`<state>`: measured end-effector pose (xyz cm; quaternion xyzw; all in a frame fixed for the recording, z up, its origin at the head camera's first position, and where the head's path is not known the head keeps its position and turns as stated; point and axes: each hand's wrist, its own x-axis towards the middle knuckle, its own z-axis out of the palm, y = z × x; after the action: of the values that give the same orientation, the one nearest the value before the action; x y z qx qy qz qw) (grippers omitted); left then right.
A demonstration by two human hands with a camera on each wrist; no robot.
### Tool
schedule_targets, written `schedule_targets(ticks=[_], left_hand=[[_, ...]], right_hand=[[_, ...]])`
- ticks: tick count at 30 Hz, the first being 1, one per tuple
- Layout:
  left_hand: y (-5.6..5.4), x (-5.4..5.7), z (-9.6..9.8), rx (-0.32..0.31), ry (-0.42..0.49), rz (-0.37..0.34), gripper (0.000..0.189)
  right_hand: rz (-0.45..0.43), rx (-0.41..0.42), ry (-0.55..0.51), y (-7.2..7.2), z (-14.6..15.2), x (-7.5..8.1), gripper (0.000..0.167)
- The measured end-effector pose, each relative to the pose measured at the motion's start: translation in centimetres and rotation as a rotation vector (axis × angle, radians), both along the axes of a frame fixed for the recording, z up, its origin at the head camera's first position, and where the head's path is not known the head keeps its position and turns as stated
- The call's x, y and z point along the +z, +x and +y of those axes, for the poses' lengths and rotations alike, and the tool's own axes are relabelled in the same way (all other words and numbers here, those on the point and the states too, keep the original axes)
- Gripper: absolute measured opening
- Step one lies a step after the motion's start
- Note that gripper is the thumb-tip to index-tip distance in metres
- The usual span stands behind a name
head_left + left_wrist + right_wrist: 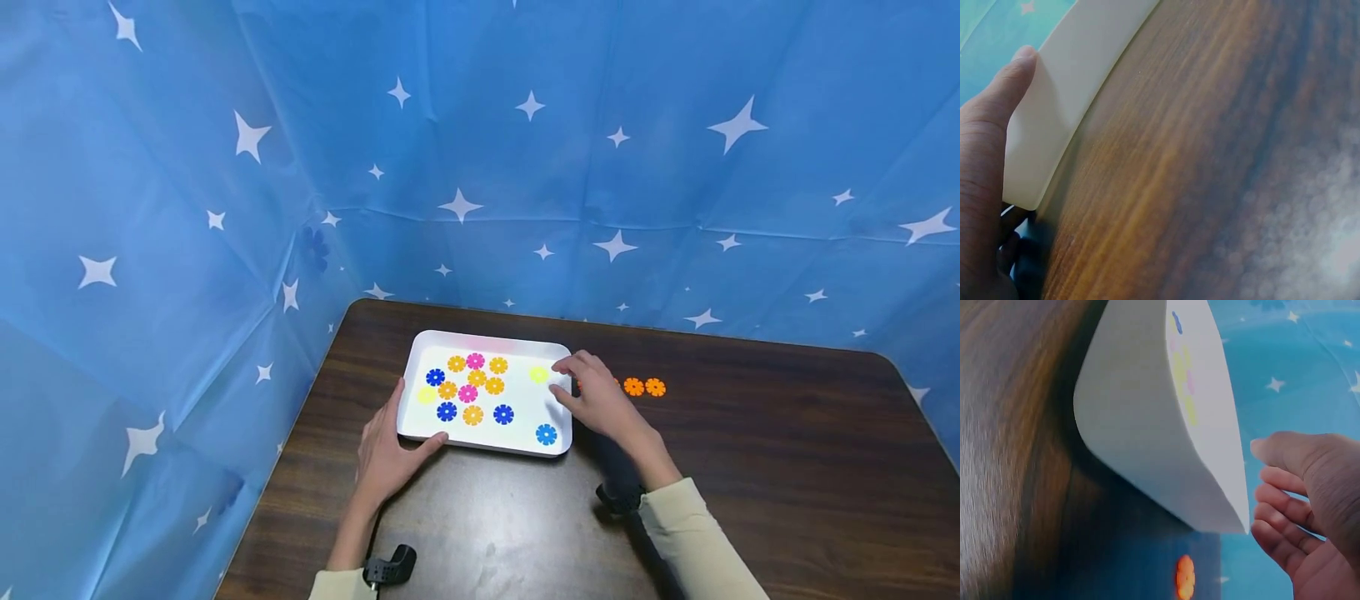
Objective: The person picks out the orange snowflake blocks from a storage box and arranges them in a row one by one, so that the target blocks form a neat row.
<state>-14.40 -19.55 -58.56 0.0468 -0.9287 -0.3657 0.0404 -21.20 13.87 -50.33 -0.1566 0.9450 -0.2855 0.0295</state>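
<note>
A white tray [517, 446] lies on the table, holding several flower-shaped plastic discs in orange, pink, dark blue and yellow. My left hand [390, 454] grips its near left corner, thumb along the front wall and fingers at the left side. In the left wrist view the thumb [1013, 84] lies against the tray's wall [1079, 75]. Over the tray's right rim reaches my right hand [600, 396], thumb and fingers apart with nothing between them. Its fingertips are close to a yellow disc [539, 375]. A lighter blue disc [546, 434] lies in the near right corner.
To the right of the tray, orange discs [633, 387] lie in a row on the dark wooden table [787, 467], partly hidden behind my right hand. A blue cloth with white stars [570, 167] hangs behind and to the left of the table.
</note>
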Motion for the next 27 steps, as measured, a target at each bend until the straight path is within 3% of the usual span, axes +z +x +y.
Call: schedule_targets(ticks=[27], left_hand=[[0.1, -0.1, 0.0, 0.004, -0.009, 0.008, 0.112]], right_hand=[[-0.071, 0.179, 0.007, 0.9, -6.2, -1.9, 0.039]])
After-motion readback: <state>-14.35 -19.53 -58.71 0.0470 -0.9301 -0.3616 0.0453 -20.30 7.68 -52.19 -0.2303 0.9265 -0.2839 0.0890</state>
